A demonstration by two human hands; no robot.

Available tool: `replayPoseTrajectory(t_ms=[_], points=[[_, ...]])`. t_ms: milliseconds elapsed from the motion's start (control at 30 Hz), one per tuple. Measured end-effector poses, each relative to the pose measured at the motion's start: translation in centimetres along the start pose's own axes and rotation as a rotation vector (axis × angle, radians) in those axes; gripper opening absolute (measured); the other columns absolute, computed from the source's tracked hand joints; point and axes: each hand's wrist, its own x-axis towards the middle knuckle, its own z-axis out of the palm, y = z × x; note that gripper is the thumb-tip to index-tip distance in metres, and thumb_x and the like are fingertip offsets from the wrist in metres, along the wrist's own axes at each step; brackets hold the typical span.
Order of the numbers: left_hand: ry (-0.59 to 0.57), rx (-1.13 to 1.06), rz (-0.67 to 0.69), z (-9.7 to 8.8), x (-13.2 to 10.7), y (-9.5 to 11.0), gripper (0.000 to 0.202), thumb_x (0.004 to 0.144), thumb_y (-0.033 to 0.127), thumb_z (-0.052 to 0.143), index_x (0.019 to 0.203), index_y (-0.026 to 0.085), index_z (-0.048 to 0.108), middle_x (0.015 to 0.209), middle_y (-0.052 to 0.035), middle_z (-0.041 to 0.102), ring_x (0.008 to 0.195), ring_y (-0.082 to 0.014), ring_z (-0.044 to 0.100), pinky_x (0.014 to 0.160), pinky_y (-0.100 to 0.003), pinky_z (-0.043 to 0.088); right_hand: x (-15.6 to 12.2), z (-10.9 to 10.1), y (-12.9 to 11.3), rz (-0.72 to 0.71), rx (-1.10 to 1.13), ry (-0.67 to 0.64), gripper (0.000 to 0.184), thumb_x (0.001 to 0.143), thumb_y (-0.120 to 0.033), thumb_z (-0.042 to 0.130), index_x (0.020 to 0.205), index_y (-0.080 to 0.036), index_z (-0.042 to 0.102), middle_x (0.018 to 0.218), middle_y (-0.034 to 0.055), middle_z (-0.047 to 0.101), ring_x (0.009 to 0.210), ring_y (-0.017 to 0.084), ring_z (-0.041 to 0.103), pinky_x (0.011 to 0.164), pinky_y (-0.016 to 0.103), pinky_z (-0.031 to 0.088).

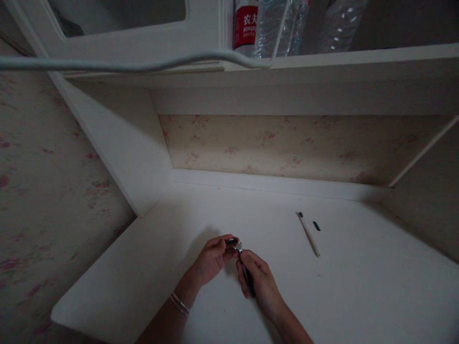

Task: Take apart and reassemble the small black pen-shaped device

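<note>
My right hand [260,277] is closed around a slim black handle [247,279] with a silvery metal tip [239,248]. The tip points up and away from me, towards my left hand. My left hand [213,258] pinches a small black piece [231,241] between thumb and fingers, right by the metal tip. Whether the two parts touch is too small to tell, and fingers cover some of both. To the right, a pale toothbrush [309,236] with a dark head lies on the white desk [172,286]. Beside it is a small, flat, dark strip [316,225].
A white side panel [125,143] bounds the desk at the left, with floral wallpaper [46,191] beyond. Overhead, a shelf [322,62] holds a red-labelled bottle [246,28] and several clear plastic bottles [274,28]. A pale cable or rod [125,64] crosses in front of it.
</note>
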Motion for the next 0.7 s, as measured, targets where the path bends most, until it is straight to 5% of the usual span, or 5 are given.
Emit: replayPoseTrajectory(t_ms=[267, 533, 700], points=[[-0.005, -0.049, 0.033, 0.1, 0.0, -0.2, 0.016, 0.083, 0.022, 0.062, 0.097, 0.016, 0.068, 0.106, -0.0084, 0.068, 0.098, -0.0192, 0.062, 0.079, -0.028, 0.048, -0.3, 0.6, 0.4, -0.024, -0.001, 0.013, 0.038, 0.093, -0.048, 0.042, 0.074, -0.016, 0.051, 0.041, -0.0068, 0.044, 0.032, 0.005, 0.031, 0.037, 0.019, 0.021], [-0.042, -0.048, 0.045, 0.2, 0.0, -0.2, 0.016, 0.083, 0.022, 0.063, 0.097, 0.016, 0.067, 0.107, -0.0087, 0.067, 0.102, -0.0207, 0.06, 0.09, -0.032, 0.044, 0.1, 0.4, 1.5, 0.048, 0.021, 0.163, 0.038, 0.086, -0.053, 0.051, 0.07, -0.018, 0.047, 0.048, -0.0085, 0.037, 0.035, 0.004, 0.027, 0.033, 0.016, 0.017], [-0.018, -0.037, 0.039, 0.3, -0.1, -0.2, 0.015, 0.082, 0.02, 0.063, 0.096, 0.015, 0.067, 0.107, -0.0089, 0.067, 0.1, -0.0194, 0.061, 0.084, -0.029, 0.047, 0.0, 0.7, 1.4, 0.042, 0.072, 0.076, 0.036, 0.09, -0.05, 0.046, 0.073, -0.018, 0.048, 0.044, -0.009, 0.04, 0.029, 0.004, 0.025, 0.03, 0.017, 0.016]])
